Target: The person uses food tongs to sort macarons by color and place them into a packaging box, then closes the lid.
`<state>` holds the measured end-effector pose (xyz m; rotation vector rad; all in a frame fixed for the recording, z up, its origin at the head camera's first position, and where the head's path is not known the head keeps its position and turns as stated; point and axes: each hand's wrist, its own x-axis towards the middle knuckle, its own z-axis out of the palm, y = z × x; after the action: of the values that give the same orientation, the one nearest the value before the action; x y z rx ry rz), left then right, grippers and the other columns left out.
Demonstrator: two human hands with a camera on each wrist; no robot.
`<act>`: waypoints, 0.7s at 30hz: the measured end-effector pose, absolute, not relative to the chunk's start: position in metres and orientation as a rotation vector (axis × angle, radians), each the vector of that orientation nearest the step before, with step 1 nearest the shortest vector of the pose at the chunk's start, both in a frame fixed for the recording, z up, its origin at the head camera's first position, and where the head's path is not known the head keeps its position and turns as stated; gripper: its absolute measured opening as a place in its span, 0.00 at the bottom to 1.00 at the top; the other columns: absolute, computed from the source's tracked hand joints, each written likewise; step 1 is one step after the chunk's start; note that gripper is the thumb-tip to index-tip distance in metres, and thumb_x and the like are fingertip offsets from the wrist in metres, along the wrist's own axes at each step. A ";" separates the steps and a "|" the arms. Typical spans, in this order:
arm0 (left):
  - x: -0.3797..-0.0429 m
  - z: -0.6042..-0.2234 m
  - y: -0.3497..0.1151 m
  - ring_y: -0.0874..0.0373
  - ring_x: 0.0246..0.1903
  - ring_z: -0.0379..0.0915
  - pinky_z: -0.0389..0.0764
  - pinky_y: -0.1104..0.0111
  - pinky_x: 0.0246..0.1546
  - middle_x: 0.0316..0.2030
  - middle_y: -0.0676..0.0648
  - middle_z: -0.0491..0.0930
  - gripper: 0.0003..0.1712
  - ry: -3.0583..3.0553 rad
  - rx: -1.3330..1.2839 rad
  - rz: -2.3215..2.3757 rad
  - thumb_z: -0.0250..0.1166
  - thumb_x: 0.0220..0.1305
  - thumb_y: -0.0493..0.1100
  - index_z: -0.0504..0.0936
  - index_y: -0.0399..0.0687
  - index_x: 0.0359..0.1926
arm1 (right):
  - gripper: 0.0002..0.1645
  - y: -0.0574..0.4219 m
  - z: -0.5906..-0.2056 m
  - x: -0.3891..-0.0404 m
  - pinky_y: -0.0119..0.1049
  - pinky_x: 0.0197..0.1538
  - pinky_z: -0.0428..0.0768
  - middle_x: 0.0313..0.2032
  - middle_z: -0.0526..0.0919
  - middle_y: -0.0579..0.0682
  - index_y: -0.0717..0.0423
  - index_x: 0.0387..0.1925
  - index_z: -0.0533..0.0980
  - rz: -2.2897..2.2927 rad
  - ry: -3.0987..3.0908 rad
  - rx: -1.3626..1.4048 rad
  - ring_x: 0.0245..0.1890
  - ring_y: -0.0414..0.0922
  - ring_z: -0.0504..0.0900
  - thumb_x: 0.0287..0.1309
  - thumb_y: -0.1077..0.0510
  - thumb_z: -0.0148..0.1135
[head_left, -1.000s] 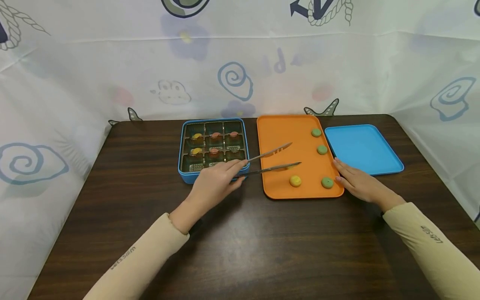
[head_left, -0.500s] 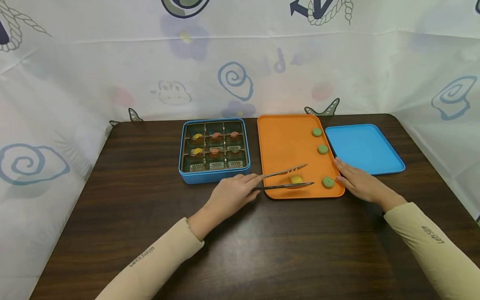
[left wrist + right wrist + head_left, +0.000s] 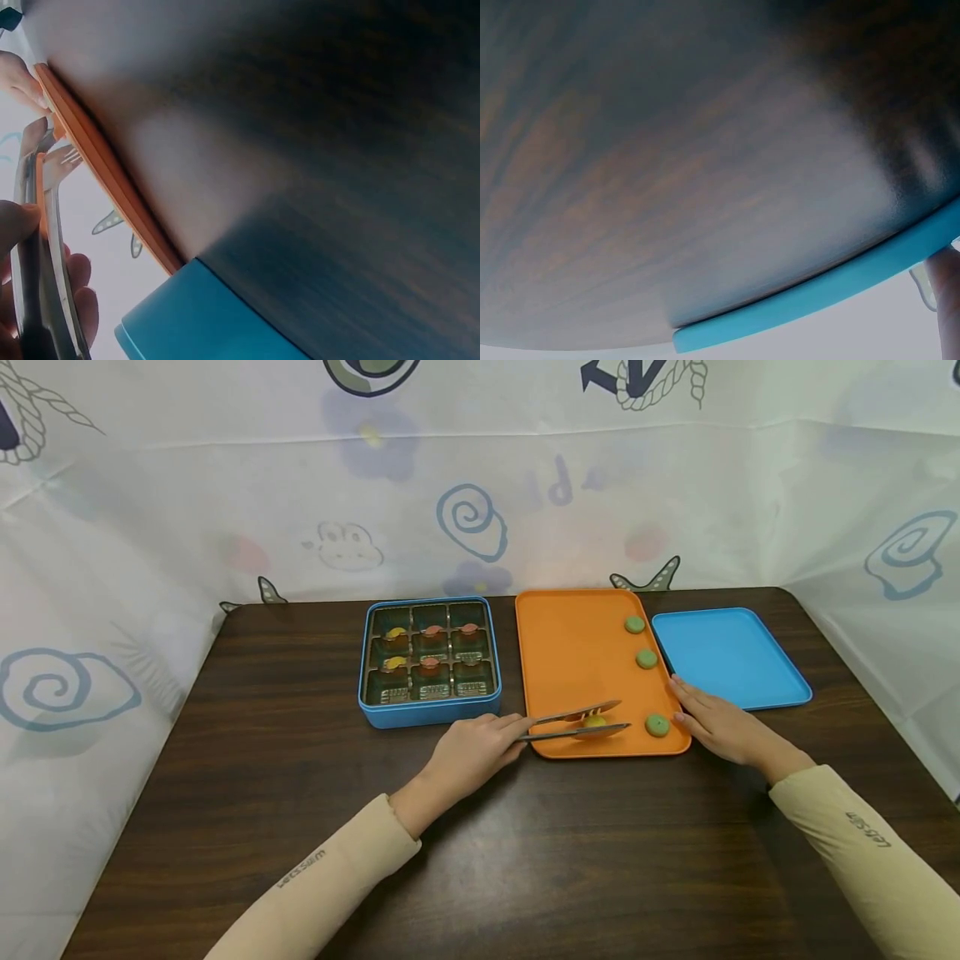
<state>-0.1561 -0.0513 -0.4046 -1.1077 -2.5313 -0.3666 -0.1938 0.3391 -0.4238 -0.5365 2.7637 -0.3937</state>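
Observation:
My left hand [image 3: 480, 750] grips a pair of metal tongs [image 3: 577, 733], thumb on one arm and fingers on the other in the left wrist view. The tong tips stand on either side of a yellow round piece [image 3: 595, 721] on the orange tray [image 3: 577, 652]. One tip is slotted like a fork, and it partly hides the piece. At the tray's right edge rests my right hand [image 3: 723, 731], fingers straight and touching the rim. Beside its fingertips lies a green round piece [image 3: 657, 725]; two more green pieces [image 3: 647, 658] lie farther back along that side.
A blue box [image 3: 427, 714] with a dark divided insert stands left of the orange tray, yellow and pink pieces in several compartments. Right of the tray lies a blue tray [image 3: 731, 656]. All stand on a dark wooden table [image 3: 525, 860] before a printed white cloth [image 3: 465, 443].
My left hand has moved right and nearer, away from the box, bringing the tongs around the yellow piece. Their tips have drawn closer together. My right hand has stayed at the tray's edge.

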 end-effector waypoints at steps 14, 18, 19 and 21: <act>-0.156 -0.407 -0.051 0.63 0.30 0.82 0.77 0.73 0.22 0.43 0.55 0.86 0.14 -2.520 -1.130 -0.388 0.65 0.62 0.43 0.83 0.52 0.50 | 0.40 0.339 -0.426 -0.193 0.63 0.68 0.54 0.74 0.47 0.62 0.58 0.75 0.42 -0.406 2.794 -0.552 0.72 0.66 0.51 0.73 0.43 0.39; -0.157 -0.408 -0.052 0.63 0.29 0.82 0.76 0.74 0.21 0.42 0.56 0.86 0.14 -2.522 -1.124 -0.384 0.65 0.62 0.43 0.83 0.53 0.50 | 0.40 0.339 -0.426 -0.193 0.63 0.69 0.53 0.75 0.45 0.62 0.58 0.75 0.41 -0.387 2.776 -0.543 0.72 0.65 0.50 0.73 0.43 0.38; -0.157 -0.408 -0.053 0.64 0.29 0.82 0.76 0.74 0.20 0.42 0.56 0.86 0.14 -2.523 -1.123 -0.385 0.65 0.62 0.43 0.83 0.54 0.50 | 0.40 0.339 -0.426 -0.194 0.63 0.69 0.53 0.75 0.45 0.62 0.58 0.75 0.41 -0.385 2.773 -0.539 0.72 0.65 0.50 0.73 0.43 0.38; -0.157 -0.408 -0.054 0.64 0.28 0.82 0.75 0.75 0.20 0.42 0.56 0.86 0.14 -2.521 -1.118 -0.384 0.65 0.62 0.43 0.83 0.54 0.50 | 0.40 0.339 -0.426 -0.194 0.63 0.69 0.52 0.75 0.45 0.62 0.57 0.75 0.40 -0.377 2.769 -0.531 0.73 0.65 0.49 0.73 0.42 0.37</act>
<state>-0.1568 -0.0538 -0.4078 -1.1181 -2.5212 -0.3839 -0.1940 0.3393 -0.4262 -0.5313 2.7685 -0.3775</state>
